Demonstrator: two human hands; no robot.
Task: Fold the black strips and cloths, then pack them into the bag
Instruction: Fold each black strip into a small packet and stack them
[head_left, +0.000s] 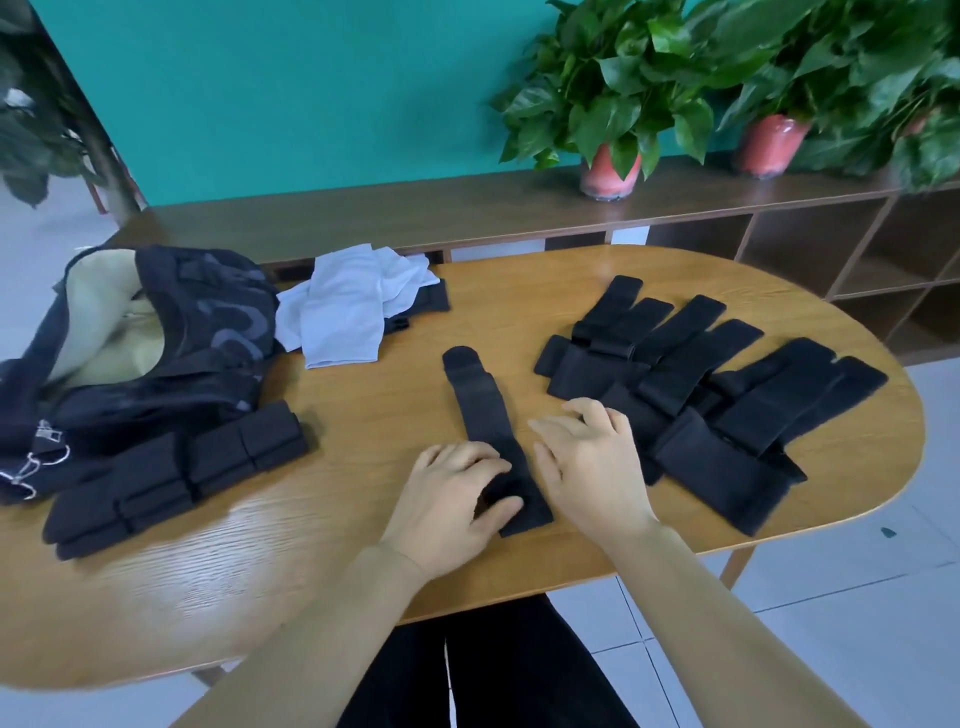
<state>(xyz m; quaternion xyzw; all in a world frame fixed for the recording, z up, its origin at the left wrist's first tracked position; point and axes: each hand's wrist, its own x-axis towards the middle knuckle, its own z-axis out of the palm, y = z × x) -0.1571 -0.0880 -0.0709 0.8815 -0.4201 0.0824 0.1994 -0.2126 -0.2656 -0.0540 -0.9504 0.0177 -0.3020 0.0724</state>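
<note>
Left hand (457, 493) gripping black strip (480, 400), right hand (592, 467) beside

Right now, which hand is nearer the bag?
Left. The left hand grips the strip at its near end, right of the bag. The right hand is farther right, by the pile.

One table (363, 415) held one bag (208, 322) at ten o'clock, one flat strip (483, 410) at centre and a pile (727, 415) of roughly eight overlapping strips at three o'clock. The folded strips (182, 478) at eight o'clock and the white cloths (343, 306) at eleven could not be counted. Two pots (610, 174) stood at one o'clock.
</note>
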